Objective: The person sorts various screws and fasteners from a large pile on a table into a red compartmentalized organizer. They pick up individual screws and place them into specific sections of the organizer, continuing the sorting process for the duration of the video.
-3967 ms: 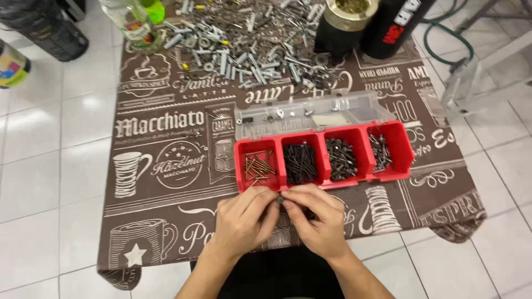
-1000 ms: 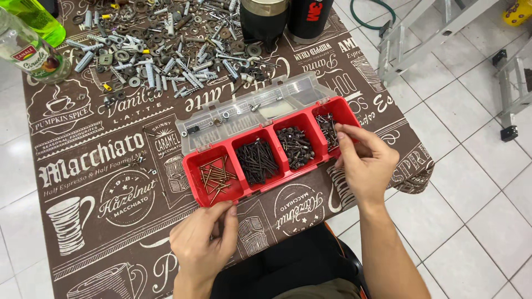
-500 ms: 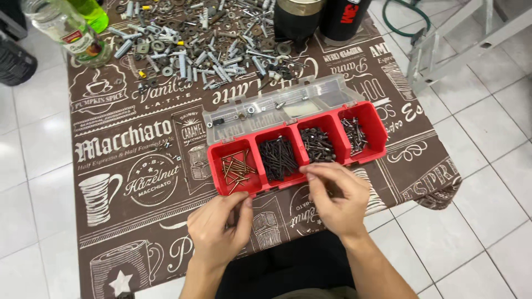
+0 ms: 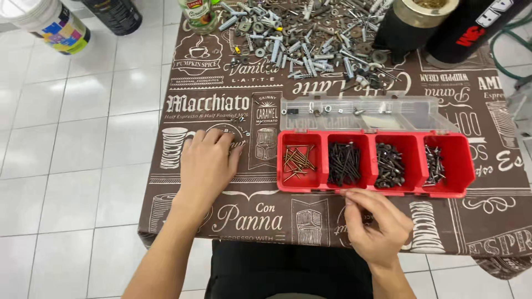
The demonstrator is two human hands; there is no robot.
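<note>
Your right hand (image 4: 377,227) curls its fingers (image 4: 360,200) together at the near rim of the red organiser tray (image 4: 377,190); whether they pinch anything, you cannot tell. The tray lies just beyond them, long axis left to right, four compartments of screws. Your left hand (image 4: 206,166) rests flat, fingers spread, on the brown printed tablecloth (image 4: 266,216), farther off. Loose hardware (image 4: 310,39) is heaped at the far edge; white floor tiles (image 4: 72,138) surround.

Red organiser tray (image 4: 464,180) sits on a brown, white-lettered tablecloth (image 4: 210,105).

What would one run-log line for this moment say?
left hand: flat on tablecloth | right hand: fingers bunched by red organizer tray | screws sorted
</note>
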